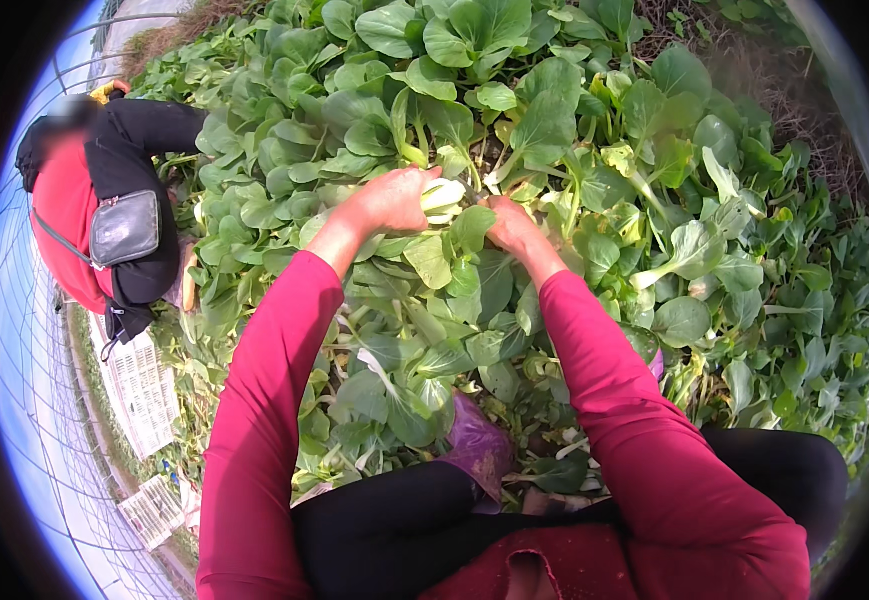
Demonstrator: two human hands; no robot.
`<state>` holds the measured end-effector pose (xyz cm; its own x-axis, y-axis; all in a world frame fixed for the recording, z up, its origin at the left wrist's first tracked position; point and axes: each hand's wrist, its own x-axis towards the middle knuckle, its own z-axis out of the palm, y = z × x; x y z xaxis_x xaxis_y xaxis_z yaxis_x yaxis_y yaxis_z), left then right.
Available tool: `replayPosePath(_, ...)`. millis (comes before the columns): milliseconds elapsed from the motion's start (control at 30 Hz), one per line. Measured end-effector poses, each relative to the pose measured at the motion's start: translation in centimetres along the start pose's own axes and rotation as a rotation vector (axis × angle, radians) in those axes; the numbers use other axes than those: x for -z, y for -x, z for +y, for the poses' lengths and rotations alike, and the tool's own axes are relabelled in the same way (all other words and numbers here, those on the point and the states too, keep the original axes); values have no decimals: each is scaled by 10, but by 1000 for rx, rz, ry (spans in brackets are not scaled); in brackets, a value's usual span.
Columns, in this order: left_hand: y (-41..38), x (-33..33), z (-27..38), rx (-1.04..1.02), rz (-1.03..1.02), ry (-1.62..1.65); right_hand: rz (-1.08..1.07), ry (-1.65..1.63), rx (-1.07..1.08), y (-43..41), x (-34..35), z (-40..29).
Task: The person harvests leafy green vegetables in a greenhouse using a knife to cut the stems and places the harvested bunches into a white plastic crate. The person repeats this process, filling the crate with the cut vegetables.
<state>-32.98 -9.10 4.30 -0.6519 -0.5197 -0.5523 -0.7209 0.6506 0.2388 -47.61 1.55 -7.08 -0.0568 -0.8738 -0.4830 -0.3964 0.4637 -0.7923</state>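
My left hand [397, 199] is closed around a head of bok choy [446, 196], its pale stalk base showing beside the thumb. To its right, my right hand [513, 225] reaches down among the leaves close to the soil. A green leaf [472, 229] covers part of its fingers, so whether it holds anything cannot be made out. Standing bok choy plants [472, 34] grow densely beyond both hands. Cut or loose bok choy [397, 401] lies below them, before my knees.
Another person [67, 217] with a black shoulder bag [125, 229] crouches at the left. Behind them are white plastic crates [142, 397]. A purple boot cover [479, 442] is on my leg. Dry brown straw [794, 97] lies at the upper right, beside plastic sheeting [866, 112].
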Motion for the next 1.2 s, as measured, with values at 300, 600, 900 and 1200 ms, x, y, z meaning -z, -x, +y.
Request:
replayPosePath(300,-11,-6,4,199,-170,-301,113,-35,21,-3,-7,5)
replayPosePath(600,-13,-3,5,279,-175,-258,22,85,14,-9,-8,-5)
replayPosePath(900,6,-9,-1,229,0,-171,44,49,-44,26,5,0)
replayPosePath(1200,70,9,25,-168,446,-149,114,-1254,110,41,34,-32)
